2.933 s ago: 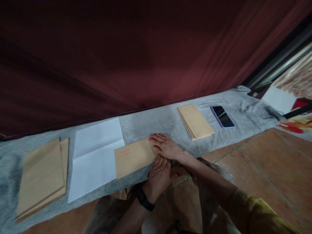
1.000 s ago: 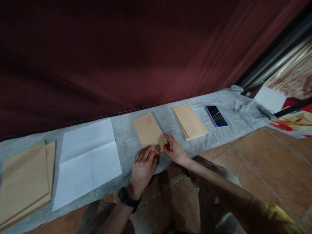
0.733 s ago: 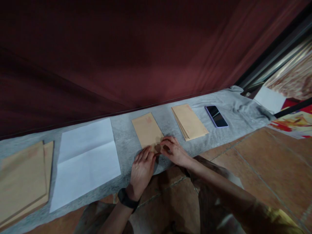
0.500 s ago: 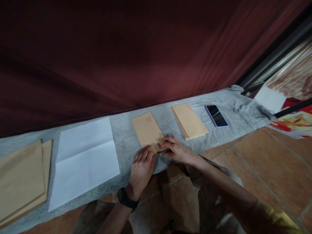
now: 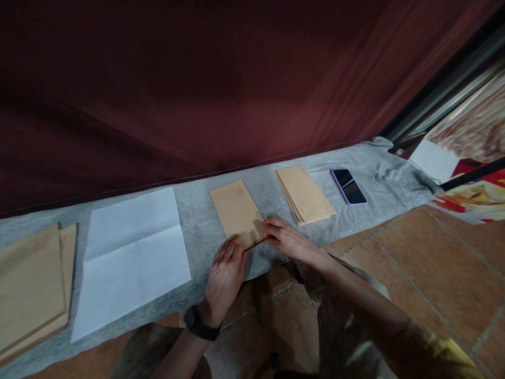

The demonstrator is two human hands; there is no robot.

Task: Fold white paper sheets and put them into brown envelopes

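Observation:
A single brown envelope point(image 5: 235, 210) lies lengthwise on the grey cloth point(image 5: 201, 226), its near end slightly raised. My right hand point(image 5: 287, 240) rests on that near end, with its fingers together and curled over the corner. My left hand point(image 5: 225, 269), with a black watch on the wrist, reaches up from below. Its fingers are stretched out and the tips touch the envelope's near edge. The end of the envelope under my right fingers is hidden.
A creased white sheet point(image 5: 132, 251) lies to the left, and a stack of brown envelopes point(image 5: 31, 284) at the far left. Another envelope stack point(image 5: 303, 193) and a phone point(image 5: 349, 186) lie to the right. A dark red curtain point(image 5: 205, 84) hangs behind, and a tiled floor point(image 5: 414, 252) lies in front.
The envelope was turned from lying crosswise to pointing away from me and shifted right. Both hands moved to its near end, and in the last second the right fingers closed over that end.

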